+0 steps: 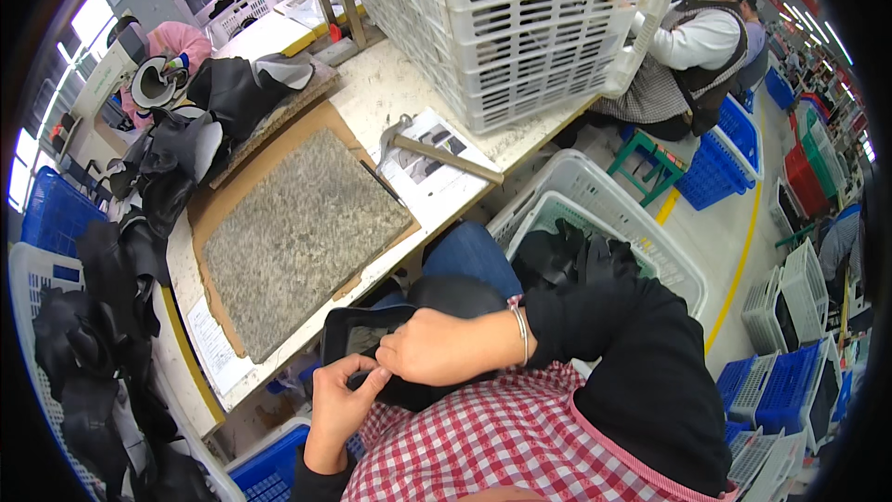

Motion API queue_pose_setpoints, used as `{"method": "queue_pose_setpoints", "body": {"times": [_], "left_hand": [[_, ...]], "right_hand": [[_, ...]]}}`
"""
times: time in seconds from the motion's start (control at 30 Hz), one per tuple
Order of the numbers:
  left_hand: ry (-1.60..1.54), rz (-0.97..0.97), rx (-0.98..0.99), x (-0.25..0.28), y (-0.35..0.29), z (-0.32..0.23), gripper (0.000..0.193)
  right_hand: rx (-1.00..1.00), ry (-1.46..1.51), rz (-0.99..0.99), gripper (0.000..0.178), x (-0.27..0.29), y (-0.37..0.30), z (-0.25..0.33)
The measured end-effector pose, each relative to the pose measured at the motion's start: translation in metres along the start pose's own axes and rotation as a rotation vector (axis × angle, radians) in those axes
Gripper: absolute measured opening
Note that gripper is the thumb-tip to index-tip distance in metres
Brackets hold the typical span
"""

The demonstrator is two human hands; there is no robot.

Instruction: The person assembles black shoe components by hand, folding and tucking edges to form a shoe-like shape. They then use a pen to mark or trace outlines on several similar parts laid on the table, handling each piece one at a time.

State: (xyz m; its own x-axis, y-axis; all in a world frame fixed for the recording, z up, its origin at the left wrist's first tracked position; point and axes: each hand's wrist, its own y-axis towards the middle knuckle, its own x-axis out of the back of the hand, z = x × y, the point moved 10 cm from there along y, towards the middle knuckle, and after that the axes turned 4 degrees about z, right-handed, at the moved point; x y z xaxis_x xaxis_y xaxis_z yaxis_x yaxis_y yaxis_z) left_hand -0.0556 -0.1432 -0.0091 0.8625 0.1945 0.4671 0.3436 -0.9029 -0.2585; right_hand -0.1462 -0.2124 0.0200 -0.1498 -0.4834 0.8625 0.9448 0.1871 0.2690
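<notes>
A black leather piece with a grey inner side lies over my lap, its edge bent up in a loop. My right hand, with a bangle at the wrist, is curled closed at the piece's edge. Just below and to the left, my left hand pinches with thumb and forefinger against the right fingertips. Both hands meet at the leather; the exact spot they grip is partly hidden by the fingers.
A rough grey board lies on the worktable, with a hammer on a printed sheet behind it. A tall white crate stands at the back. Black leather pieces fill the left side; a lined crate stands right. A co-worker sits beyond.
</notes>
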Motion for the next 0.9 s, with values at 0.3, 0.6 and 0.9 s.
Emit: {"method": "queue_pose_setpoints", "body": {"times": [0.3,0.6,0.9], "left_hand": [[-0.005,-0.038,-0.104,0.001,0.008,0.002,0.018],[-0.012,-0.085,-0.157,0.0,0.006,-0.001,0.017],[0.057,-0.122,-0.199,-0.001,0.006,-0.006,0.016]], "right_hand": [[-0.019,-0.142,-0.072,0.015,0.002,0.001,-0.001],[-0.148,0.171,0.033,0.023,-0.02,0.0,-0.031],[-0.121,0.26,-0.038,0.018,-0.017,-0.005,-0.035]]}}
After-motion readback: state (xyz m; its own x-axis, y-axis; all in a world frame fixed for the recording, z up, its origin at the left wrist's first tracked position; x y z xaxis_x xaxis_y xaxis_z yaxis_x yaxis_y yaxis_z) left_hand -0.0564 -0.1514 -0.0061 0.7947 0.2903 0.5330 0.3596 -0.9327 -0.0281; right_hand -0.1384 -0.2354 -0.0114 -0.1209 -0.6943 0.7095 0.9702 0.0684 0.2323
